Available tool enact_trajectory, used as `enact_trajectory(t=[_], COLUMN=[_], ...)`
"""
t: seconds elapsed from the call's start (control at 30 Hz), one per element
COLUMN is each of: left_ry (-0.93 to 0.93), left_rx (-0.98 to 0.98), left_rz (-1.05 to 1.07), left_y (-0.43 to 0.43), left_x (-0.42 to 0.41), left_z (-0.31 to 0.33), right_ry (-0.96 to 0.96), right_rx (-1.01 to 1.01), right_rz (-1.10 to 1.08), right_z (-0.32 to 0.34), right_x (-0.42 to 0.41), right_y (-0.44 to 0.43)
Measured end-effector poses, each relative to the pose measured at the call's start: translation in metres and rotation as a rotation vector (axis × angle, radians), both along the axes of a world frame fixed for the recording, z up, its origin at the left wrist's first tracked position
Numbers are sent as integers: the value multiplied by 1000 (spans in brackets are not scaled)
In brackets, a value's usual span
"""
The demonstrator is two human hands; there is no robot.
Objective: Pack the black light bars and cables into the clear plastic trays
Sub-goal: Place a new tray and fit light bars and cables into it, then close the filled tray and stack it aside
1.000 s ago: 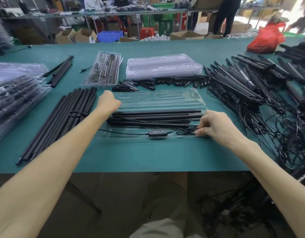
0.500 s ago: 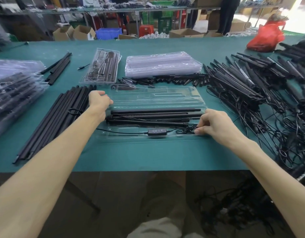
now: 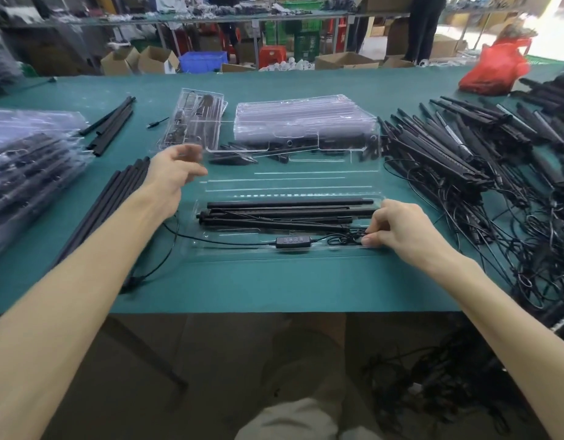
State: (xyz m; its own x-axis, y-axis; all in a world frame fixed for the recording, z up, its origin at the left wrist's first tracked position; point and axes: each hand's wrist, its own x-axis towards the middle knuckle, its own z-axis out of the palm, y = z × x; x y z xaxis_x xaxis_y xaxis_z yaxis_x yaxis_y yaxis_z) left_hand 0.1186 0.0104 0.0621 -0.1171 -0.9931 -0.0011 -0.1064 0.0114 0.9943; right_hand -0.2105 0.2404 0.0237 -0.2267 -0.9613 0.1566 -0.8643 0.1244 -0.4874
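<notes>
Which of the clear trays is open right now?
The tray between the left hand and right hand, lid raised, light bars inside; the stacked trays behind look empty.

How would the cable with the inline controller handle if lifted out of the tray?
Probably floppy: the cable lies in loose curves and trails past the tray edge. Its controller would likely hang as the heavy spot. The bundle pinched by the right hand may spring loose.

No legible text anywhere, button marks on inline controller just left of right hand too small, white stickers on light bars beyond it blurred
</notes>
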Motion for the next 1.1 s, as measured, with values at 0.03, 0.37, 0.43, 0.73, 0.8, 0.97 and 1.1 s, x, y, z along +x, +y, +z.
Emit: enact_trajectory(t=[0.03,0.37,0.43,0.73,0.8,0.97,1.1], left_ry=[4,-166,-160,-337,-448,-803,-966], left_rx=[-1,40,26,-116,-260,-521,-511], left_rz=[-39,-66,11,-77,-135,-444,-649], left_y=[0,19,22,22,25,51,82], left_x=[3,1,-3,6,6,-14,-47], left_z=[4,49,50,60,66,89,85], right_ry=[3,5,13,15,9,9,-7], right_rx=[1,3,0,-9,-14,-9,-12], right_rz=[-2,-17,-11,-15,-18,-21,-21], right_z=[1,2,2,1,1,1,1], right_x=[0,3,3,3,3,5,6], right_y=[0,0,0,0,1,2,3])
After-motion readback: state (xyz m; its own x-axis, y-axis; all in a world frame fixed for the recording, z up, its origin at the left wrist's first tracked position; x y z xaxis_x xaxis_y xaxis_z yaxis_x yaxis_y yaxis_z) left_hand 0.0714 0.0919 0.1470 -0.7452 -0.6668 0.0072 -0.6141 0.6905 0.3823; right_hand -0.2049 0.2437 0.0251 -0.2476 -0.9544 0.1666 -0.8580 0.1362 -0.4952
